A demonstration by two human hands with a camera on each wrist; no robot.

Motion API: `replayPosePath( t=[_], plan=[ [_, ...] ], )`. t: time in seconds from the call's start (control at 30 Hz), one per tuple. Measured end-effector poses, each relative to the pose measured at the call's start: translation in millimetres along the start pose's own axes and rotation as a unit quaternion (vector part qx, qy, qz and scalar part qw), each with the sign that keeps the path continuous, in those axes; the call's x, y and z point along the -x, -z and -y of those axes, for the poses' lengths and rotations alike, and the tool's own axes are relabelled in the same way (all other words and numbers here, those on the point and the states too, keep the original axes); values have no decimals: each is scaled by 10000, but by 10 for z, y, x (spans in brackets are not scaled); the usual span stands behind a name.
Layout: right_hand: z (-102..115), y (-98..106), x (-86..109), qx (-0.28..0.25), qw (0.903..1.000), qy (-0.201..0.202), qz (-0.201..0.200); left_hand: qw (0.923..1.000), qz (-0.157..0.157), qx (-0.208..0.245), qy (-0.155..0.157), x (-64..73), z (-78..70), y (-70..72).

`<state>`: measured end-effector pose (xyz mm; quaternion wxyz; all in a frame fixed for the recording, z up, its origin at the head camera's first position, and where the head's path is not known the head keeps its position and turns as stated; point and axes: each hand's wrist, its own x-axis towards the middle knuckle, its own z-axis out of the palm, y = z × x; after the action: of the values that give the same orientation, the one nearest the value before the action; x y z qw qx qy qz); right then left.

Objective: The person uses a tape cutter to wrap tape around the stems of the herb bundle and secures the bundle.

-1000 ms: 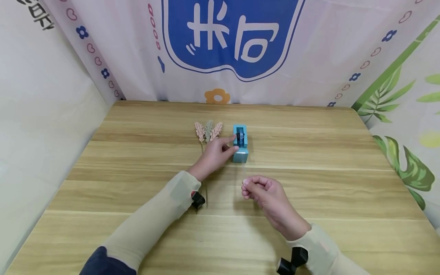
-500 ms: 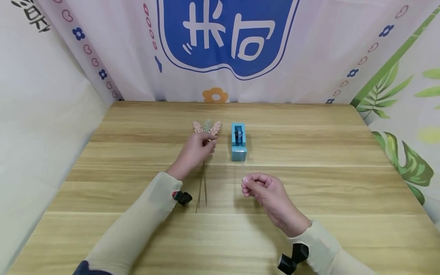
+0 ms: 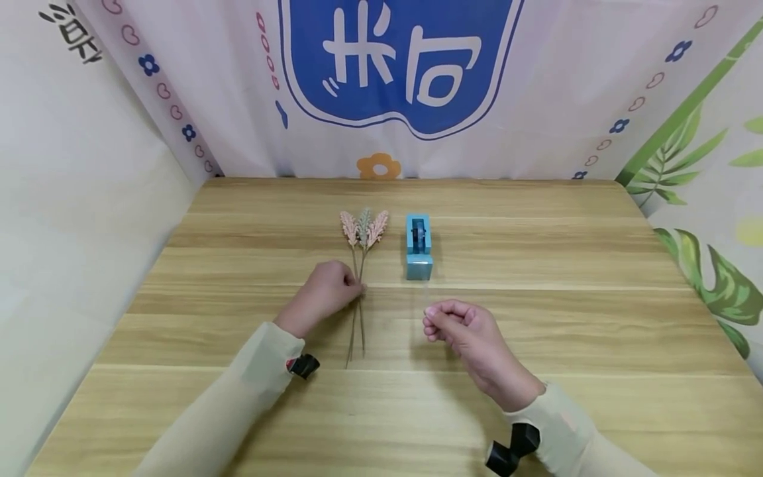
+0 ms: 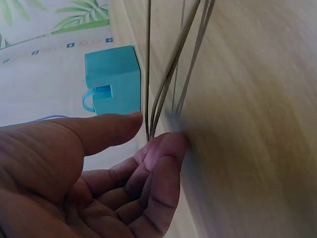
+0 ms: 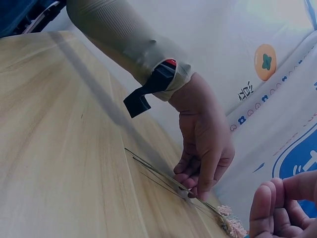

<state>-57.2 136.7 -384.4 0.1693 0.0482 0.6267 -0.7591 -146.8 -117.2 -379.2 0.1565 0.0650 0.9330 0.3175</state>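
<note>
Three artificial flower sprigs, two pink [image 3: 378, 228] and one grey-green [image 3: 363, 225], lie with their thin stems [image 3: 355, 324] crossing on the table. My left hand [image 3: 324, 295] has its thumb and curled fingers around the stems near the crossing; in the left wrist view the stems [image 4: 168, 79] run down between thumb and fingertips. To the right of the flowers stands a light-blue tape dispenser [image 3: 420, 268]. A faint clear strip of tape [image 3: 425, 291] reaches from its front toward my right hand [image 3: 473, 344], which pinches the strip's end between thumb and fingers.
The wooden table [image 3: 536, 252] ends at a printed curtain [image 3: 548, 86] behind. White cloth [image 3: 77, 172] hangs on the left and a leaf-patterned sheet [image 3: 739, 218] on the right. Black wrist cameras sit on both sleeves.
My left hand has left the tape dispenser, moved left over the flowers, then come down along the stems toward me and closed round them. My right hand stays nearly still with the tape.
</note>
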Motion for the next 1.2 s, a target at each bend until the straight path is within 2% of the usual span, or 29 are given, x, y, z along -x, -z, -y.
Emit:
replayPosePath(
  t=[0.17, 0.5, 0.6, 0.73, 0.87, 1.0, 1.2],
  plan=[
    [-2, 10, 5, 49, 10000, -51, -27, 9995, 214, 85, 233, -1, -29, -42],
    [16, 4, 21, 8, 9999, -72, -109, 9982, 292, 308, 418, -40, 34, -52],
    [22, 6, 21, 10, 9999, -78, -100, 9978, 202, 426, 456, -35, 63, -59],
    [25, 9, 17, 38, 10000, -67, -59, 9972, -104, 605, 429, -10, 106, -61],
    [26, 0, 15, 57, 9999, -102, -77, 9922, -424, 1130, 303, 42, 161, -58],
    [27, -9, 16, 42, 9999, -71, -67, 9854, -814, 1493, -37, 112, 240, -48],
    [31, -23, 14, 10, 10000, -31, -68, 9722, -1743, 1444, -598, 221, 371, -7]
  ],
)
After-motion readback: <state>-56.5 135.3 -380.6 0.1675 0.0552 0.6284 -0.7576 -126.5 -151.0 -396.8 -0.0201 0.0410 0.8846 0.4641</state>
